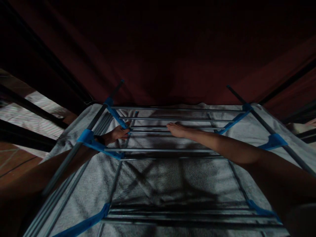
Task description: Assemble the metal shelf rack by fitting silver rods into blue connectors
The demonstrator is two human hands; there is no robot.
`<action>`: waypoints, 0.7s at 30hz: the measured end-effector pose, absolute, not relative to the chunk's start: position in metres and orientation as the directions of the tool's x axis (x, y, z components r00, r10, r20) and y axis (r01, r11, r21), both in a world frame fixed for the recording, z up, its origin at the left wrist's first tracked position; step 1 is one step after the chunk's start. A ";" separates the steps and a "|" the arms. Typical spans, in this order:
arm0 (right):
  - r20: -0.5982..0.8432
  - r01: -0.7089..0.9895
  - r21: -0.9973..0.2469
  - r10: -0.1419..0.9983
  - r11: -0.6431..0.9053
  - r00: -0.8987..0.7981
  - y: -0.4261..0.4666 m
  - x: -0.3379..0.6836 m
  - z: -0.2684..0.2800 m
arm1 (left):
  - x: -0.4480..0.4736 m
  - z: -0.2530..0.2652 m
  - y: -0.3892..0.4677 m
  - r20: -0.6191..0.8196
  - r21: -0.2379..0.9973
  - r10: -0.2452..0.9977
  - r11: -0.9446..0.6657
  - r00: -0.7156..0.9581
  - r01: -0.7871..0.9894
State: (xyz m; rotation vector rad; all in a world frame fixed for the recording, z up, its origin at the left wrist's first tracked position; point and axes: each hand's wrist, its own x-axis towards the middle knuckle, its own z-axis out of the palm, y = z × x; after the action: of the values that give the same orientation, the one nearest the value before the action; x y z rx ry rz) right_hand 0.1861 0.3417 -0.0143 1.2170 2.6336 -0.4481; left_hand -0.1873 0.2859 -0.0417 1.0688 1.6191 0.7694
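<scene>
A rack of grey metal tubes with blue plastic brackets stands before me on a grey cloth. At the far left of it, the fingers of my left hand (118, 132) close around the inner end of a blue bracket (116, 116), where the thin tubes meet it. My right hand (176, 130) is wrapped round a thin metal tube (148, 127) near the middle of the same far tier. Nearer to me, another blue bracket (85, 137) sits on the left side tube, close to my left forearm. A matching bracket (274, 141) is on the right side.
The grey cloth (170, 179) lies beneath the rack. Several lower tubes (187, 216) cross the foreground. Dark red fabric (158, 72) hangs behind. On the left are dark bars (27, 135), striped cloth (22, 115) and a tiled floor (16, 161).
</scene>
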 end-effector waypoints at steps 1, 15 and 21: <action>-0.306 0.761 -0.193 0.699 0.620 -0.647 0.339 0.187 -0.013 | -0.187 -0.041 0.285 -0.396 0.873 0.914 0.405 -0.089 0.272; -0.269 0.768 -0.210 0.720 0.604 -0.640 0.336 0.189 0.000 | -0.176 -0.040 0.282 -0.199 0.943 0.960 0.242 -0.195 0.229; -0.250 0.762 -0.191 0.720 0.618 -0.647 0.336 0.188 0.003 | -0.174 -0.046 0.286 -0.191 0.962 0.968 0.218 -0.162 0.167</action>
State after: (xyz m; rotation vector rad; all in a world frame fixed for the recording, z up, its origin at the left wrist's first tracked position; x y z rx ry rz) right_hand 0.1879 0.3360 0.0034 1.2408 2.6904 -0.4233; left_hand -0.1736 0.2863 -0.0462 1.1107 1.5430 1.0627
